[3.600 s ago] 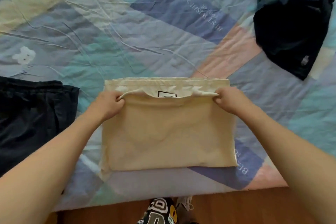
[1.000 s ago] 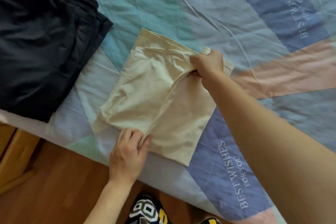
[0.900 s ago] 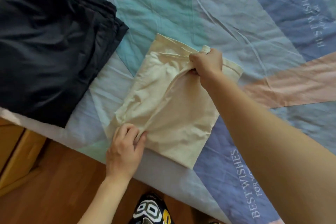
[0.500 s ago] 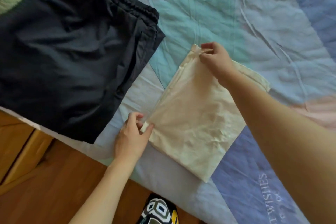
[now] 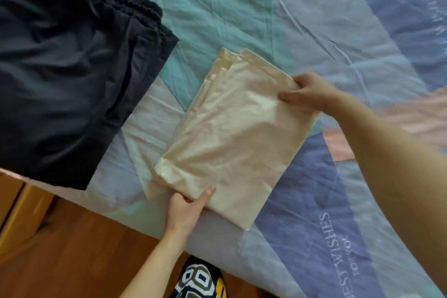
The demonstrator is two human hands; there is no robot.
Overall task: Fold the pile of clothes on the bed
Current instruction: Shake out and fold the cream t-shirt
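A cream garment (image 5: 232, 133) lies folded into a narrow rectangle on the patchwork bed cover (image 5: 302, 31), slanted from upper left to lower right. My left hand (image 5: 187, 208) grips its near edge, thumb on top and fingers tucked under the cloth. My right hand (image 5: 307, 92) grips the far right edge the same way, thumb on top. A folded stack of black garments (image 5: 72, 68) with an elastic waistband lies to the left, apart from the cream one.
The bed's near edge runs diagonally above a brown wooden floor (image 5: 72, 249). A light wooden piece of furniture (image 5: 17, 205) stands at the lower left. A patterned shoe or slipper (image 5: 200, 280) shows at the bottom.
The cream garment has been folded over once more into a narrower stack. Both hands let go of its left corners and now grip the near and far right edges. The view shifted left.
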